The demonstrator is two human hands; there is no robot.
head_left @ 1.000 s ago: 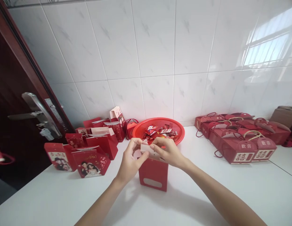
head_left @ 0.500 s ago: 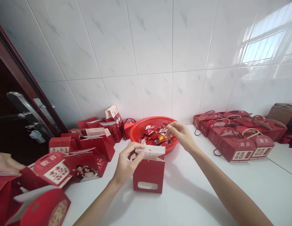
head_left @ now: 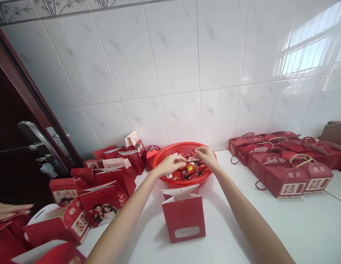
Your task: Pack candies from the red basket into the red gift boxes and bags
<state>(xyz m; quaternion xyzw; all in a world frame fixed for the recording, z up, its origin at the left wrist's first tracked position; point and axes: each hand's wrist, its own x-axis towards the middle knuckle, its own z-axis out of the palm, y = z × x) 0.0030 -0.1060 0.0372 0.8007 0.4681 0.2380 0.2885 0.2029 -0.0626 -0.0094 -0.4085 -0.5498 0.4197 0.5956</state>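
A red plastic basket holds several wrapped candies, mostly in red wrappers. My left hand reaches over the basket's left side, its fingers stretched loosely above the candies and holding nothing I can see. On the basket's right, my right hand pinches at a wrapped candy with thumb and fingertips. In front of the basket a red paper gift box stands upright by itself, its top flaps open and an oval window low on its front. Its inside is mostly hidden.
Several open red gift boxes crowd the left side. Another person's hand rests on a red box at the far left. Several closed gift boxes with cord handles stand at right. Behind are a tiled wall and a door handle.
My left hand has let go of the gift box and moved forward over the basket. The right hand stays at the candies. The view has tilted up slightly.
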